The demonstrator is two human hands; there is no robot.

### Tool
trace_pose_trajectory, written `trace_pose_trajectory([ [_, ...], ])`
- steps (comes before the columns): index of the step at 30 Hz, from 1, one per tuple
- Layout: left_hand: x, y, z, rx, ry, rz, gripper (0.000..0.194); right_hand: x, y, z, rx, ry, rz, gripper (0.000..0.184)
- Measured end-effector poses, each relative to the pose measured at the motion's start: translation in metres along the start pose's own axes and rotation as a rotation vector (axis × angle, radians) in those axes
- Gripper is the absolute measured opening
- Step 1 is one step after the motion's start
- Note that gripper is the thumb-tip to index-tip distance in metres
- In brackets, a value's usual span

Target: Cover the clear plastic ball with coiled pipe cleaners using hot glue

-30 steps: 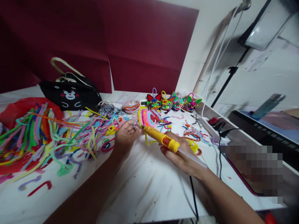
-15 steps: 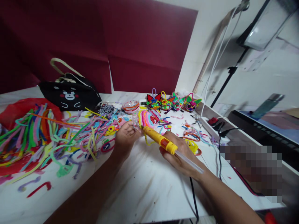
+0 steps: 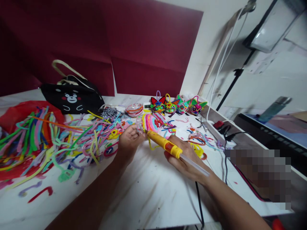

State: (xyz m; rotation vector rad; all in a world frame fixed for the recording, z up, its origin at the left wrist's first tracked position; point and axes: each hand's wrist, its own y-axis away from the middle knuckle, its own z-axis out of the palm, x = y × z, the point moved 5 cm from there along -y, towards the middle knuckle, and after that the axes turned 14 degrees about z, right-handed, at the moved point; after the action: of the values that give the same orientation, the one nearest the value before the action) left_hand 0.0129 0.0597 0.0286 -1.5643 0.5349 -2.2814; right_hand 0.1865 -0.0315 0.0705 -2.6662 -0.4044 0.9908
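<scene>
My right hand [image 3: 184,161] grips a yellow glue gun [image 3: 164,143] with a clear glue stick [image 3: 194,164] poking out of its back. Its nozzle points at a small glittery pale piece [image 3: 139,125] pinched in my left hand [image 3: 128,140]. Just behind that piece lies a pink and yellow pipe-cleaner craft [image 3: 151,122]. Both hands hover low over the white table [image 3: 148,188] near its middle.
A heap of coloured pipe cleaners [image 3: 48,137] on a red bag [image 3: 16,111] fills the left. A black bear-print bag [image 3: 72,95] stands behind it. Several finished colourful mask figures [image 3: 177,105] line the back. A power strip [image 3: 219,126] and black cables [image 3: 225,156] run along the right edge.
The glue gun and my right hand have shifted slightly toward me and left. My left hand stays put with the piece.
</scene>
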Motion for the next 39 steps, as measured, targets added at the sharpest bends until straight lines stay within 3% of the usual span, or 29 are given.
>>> trace_pose_trajectory([
  [6,0.001,0.0,0.0,-0.027,-0.008,-0.002,0.043,0.004,0.001,-0.001,-0.029,-0.006,0.034,0.006],
  [23,-0.002,0.0,0.0,-0.037,-0.011,-0.036,0.038,0.002,0.0,0.001,0.039,0.144,0.004,0.015],
  [31,0.0,0.002,0.002,-0.06,0.031,-0.062,0.038,0.01,0.0,0.007,0.089,0.253,-0.103,0.01],
  [39,-0.005,0.002,0.0,-0.064,0.065,-0.126,0.038,-0.002,0.003,0.005,0.16,0.355,-0.292,0.006],
])
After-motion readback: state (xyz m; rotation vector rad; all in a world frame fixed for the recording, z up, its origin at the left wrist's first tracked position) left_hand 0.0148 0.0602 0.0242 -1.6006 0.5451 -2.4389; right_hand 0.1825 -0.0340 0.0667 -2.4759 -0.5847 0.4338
